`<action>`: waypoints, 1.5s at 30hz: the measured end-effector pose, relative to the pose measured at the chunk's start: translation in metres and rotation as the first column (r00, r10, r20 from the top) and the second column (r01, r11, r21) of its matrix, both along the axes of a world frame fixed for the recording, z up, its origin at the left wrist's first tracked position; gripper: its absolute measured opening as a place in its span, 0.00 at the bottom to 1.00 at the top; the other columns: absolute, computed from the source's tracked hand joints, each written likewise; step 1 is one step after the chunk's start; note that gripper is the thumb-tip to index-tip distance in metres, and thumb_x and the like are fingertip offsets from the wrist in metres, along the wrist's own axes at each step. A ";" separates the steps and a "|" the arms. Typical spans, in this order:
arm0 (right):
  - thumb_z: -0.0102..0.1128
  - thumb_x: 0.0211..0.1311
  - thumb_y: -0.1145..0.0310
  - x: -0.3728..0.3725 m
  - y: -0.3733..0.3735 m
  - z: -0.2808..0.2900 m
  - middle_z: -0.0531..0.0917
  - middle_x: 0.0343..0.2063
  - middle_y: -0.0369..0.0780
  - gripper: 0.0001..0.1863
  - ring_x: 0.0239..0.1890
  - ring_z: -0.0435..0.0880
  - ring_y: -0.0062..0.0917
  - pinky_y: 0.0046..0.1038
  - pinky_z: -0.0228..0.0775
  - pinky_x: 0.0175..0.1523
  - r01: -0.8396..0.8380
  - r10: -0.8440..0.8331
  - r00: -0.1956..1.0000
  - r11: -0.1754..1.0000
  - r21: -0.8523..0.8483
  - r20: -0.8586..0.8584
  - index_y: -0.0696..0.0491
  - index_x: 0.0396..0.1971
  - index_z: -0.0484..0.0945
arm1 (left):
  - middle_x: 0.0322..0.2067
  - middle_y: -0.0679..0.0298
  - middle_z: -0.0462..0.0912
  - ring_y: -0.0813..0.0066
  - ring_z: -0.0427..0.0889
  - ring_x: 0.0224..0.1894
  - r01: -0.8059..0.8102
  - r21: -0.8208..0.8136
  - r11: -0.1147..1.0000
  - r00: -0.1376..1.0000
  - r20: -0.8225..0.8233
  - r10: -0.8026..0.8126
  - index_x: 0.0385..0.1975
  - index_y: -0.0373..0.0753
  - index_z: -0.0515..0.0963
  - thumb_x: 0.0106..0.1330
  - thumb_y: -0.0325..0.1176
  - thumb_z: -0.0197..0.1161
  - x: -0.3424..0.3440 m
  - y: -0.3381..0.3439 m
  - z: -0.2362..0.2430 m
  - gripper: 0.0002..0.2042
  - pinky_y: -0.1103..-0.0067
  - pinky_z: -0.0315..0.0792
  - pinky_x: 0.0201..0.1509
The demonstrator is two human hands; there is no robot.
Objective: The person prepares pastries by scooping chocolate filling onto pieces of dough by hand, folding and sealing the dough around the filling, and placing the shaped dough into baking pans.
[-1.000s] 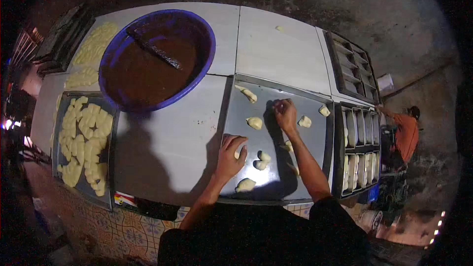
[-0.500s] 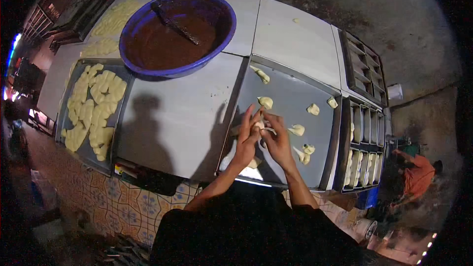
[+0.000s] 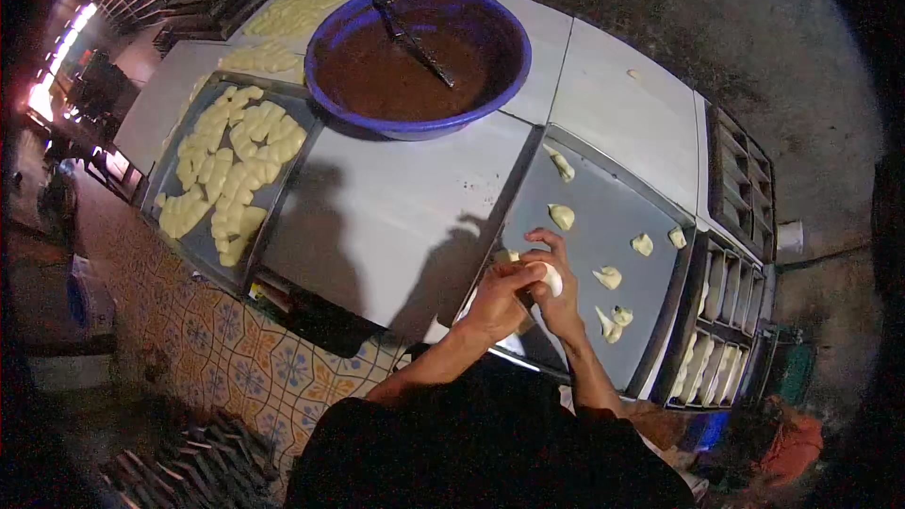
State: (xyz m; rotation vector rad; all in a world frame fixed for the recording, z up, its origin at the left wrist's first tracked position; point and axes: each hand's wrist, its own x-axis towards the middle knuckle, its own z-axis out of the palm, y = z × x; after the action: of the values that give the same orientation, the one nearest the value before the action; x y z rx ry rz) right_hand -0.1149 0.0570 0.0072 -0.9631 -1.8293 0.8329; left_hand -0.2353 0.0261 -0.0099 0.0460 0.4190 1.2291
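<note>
Over the near left part of a grey metal tray (image 3: 603,217), both my hands are closed around a small, smooth, pale dough piece (image 3: 551,280). My left hand (image 3: 495,300) has its fingers curled and its thumb against the dough. Cupping it from the other side is my right hand (image 3: 563,316), with bent fingers. Parts of the dough are hidden by the fingers. On the tray beyond and to the right of my hands lie several lumps of dough (image 3: 561,217), some showing dark filling.
A purple basin (image 3: 521,71) of brown filling, with a dark flat stick (image 3: 415,45) in it, stands at the back. Another tray (image 3: 304,111) at left holds many dough pieces. Partitioned baking tins (image 3: 740,165) and dough-filled tins (image 3: 707,369) line the right. A person in orange (image 3: 792,443) is at far right.
My view has turned, so the table has shifted rightward in the picture. My left fingers, stretched upward before, are now curled in, and both hands have closed more fully around the dough.
</note>
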 end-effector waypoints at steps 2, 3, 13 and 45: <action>0.63 0.50 0.45 -0.004 0.003 -0.003 0.68 0.52 0.44 0.35 0.56 0.66 0.32 0.34 0.58 0.59 -0.069 0.031 0.992 0.948 -0.312 -0.125 0.57 0.51 0.72 | 0.40 0.58 0.79 0.70 0.79 0.42 0.067 -0.164 0.984 0.979 0.201 -0.033 0.41 0.32 0.75 0.60 0.37 0.64 0.000 0.005 -0.007 0.16 0.78 0.74 0.44; 0.65 0.50 0.45 -0.003 0.008 -0.003 0.68 0.52 0.41 0.41 0.54 0.68 0.29 0.32 0.60 0.58 -0.193 0.084 0.956 0.902 -0.387 -0.279 0.56 0.57 0.63 | 0.48 0.56 0.76 0.69 0.77 0.48 0.081 0.102 0.991 0.928 0.356 -0.113 0.52 0.32 0.68 0.62 0.47 0.60 -0.008 0.006 -0.015 0.26 0.74 0.73 0.51; 0.66 0.41 0.35 0.020 0.035 -0.031 0.57 0.63 0.40 0.59 0.57 0.62 0.29 0.30 0.65 0.50 -0.166 -0.101 0.862 0.870 -0.465 -0.496 0.37 0.69 0.40 | 0.48 0.47 0.77 0.58 0.77 0.51 0.307 -0.007 0.952 -0.314 -0.945 0.094 0.53 0.33 0.71 0.67 0.64 0.31 -0.157 0.283 0.043 0.38 0.65 0.68 0.56; 0.61 0.50 0.79 0.023 -0.032 -0.024 0.75 0.47 0.42 0.11 0.41 0.74 0.28 0.27 0.67 0.46 0.227 -0.229 0.968 0.973 0.031 0.101 0.56 0.36 0.81 | 0.42 0.57 0.81 0.76 0.80 0.41 0.435 0.262 0.862 0.147 -0.965 0.219 0.48 0.28 0.74 0.61 0.23 0.59 -0.022 0.004 0.018 0.15 0.78 0.75 0.47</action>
State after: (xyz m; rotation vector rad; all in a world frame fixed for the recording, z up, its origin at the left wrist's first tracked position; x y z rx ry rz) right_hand -0.0923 0.0249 -0.0167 -1.1979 -1.7689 0.6324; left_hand -0.2574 0.0305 0.0084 1.4686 1.2446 0.9364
